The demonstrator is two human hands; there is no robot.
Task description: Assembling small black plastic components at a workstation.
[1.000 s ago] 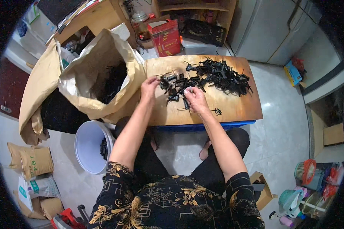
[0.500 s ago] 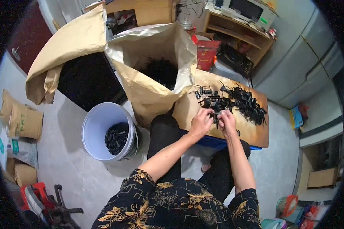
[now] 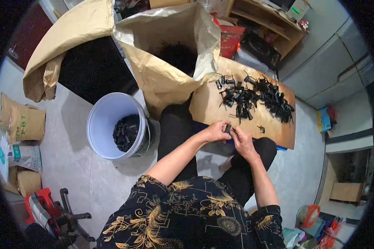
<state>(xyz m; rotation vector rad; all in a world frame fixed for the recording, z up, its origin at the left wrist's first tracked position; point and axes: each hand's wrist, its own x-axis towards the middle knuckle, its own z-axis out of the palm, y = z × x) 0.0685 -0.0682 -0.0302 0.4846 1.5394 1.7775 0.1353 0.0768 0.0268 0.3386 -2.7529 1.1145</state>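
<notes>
My left hand and right hand are pinched together on one small black plastic part, held just off the near edge of the wooden surface. A heap of black parts waits there. The white bucket is only bottom-filled, so I judge most work remains.

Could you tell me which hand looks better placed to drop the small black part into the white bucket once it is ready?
Probably the left hand: it holds the small black part together with the right hand, and the white bucket stands on the person's left, so the right would have to cross over.
</notes>
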